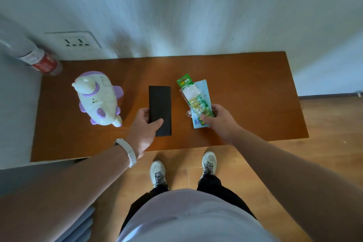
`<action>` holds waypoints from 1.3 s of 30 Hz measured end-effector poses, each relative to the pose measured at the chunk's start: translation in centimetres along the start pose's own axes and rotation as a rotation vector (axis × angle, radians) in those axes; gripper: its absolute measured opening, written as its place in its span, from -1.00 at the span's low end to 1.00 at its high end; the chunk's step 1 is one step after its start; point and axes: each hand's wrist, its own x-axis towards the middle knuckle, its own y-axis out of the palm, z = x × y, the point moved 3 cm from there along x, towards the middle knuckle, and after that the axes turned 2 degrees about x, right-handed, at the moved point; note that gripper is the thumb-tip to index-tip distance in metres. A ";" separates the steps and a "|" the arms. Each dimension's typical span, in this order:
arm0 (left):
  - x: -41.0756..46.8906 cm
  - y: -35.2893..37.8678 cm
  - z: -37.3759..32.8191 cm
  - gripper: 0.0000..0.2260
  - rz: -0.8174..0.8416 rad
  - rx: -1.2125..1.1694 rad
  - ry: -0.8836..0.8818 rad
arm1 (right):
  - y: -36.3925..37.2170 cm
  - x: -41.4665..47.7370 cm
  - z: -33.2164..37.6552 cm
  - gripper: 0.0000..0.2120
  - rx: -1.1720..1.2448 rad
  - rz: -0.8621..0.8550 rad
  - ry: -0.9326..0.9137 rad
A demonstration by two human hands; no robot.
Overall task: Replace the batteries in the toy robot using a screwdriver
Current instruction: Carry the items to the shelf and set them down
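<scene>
1. Far left, by the wall: a plastic bottle (42, 63) with a red label, lying tilted at the back corner of the desk (245, 88); a wall socket (75, 41) just beyond it.
2. Left part of the brown desk: a white and purple toy robot (98, 98), standing free, touched by neither hand.
3. Just right of the toy: left hand (144, 129), a pale wristband (128, 151) on the wrist, thumb over the top and fingers curled at the left edge of a flat black case (160, 110), gripping its near corner.
4. Centre of the desk: the black case itself, lying lengthwise, closed.
5. Right of the case: a green and yellow battery pack (196, 100) in clear wrap, lying over a pale blue card (202, 88).
6. Right hand (218, 120), fingers closed around the near end of the battery pack, pinching it against the card.
7. Below the desk edge: wooden floor (324, 163) and two pale shoes (182, 169).
</scene>
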 end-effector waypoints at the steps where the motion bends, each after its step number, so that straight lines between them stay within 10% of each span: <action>1: 0.2 0.0 0.1 -0.71 0.009 0.007 -0.004 | 0.0 0.1 0.1 -0.67 -0.025 -0.002 0.000; 23: 1.5 2.5 0.2 -0.73 -0.100 -0.207 -0.075 | -1.1 1.5 0.5 -0.81 -0.241 -0.138 -0.036; 39: 1.2 3.3 -1.4 -0.77 -0.077 -0.210 -0.049 | -3.3 0.9 -1.1 -0.86 0.278 -0.193 0.075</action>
